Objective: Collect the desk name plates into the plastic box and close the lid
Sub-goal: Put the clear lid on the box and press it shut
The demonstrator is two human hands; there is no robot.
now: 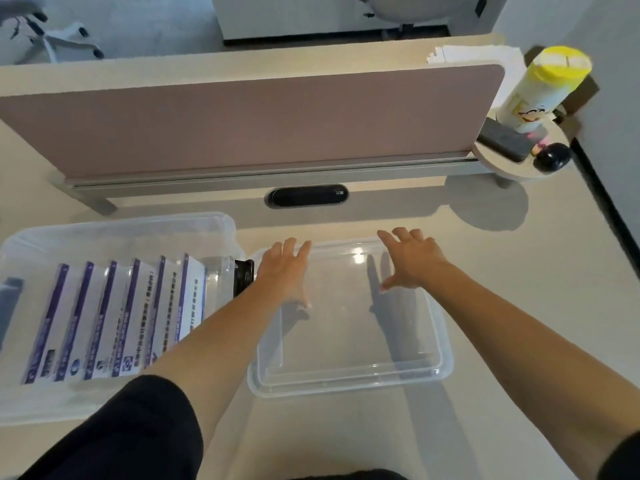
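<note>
Six plates (114,317) stand in a row, leaning, inside the box (121,226) at middle left of the frame, each white with a purple stripe. The box is clear plastic and open on top; a black latch (244,278) sits on its right end.

Just right of the box, at the centre of the frame, the clear lid (346,375) lies flat on the desk (519,306), apart from the box.

Both forearms stretch forward over the lid. The left hand (284,271) is palm down over the lid's upper-left corner, fingers straight and slightly spread, thumb pointing toward the lid's middle. The right hand (412,261) is palm down over the upper-right part, fingers fanned past the far edge, thumb angled down and inward. Neither hand grips anything; whether the palms touch the lid I cannot tell. A black sleeve (131,427) covers the left upper arm at lower left.

Beyond the lid, a black oval port (306,195) is set in the desk below a pink divider (242,123). At upper right, a round shelf (502,168) bears a yellow-capped canister (540,88).
</note>
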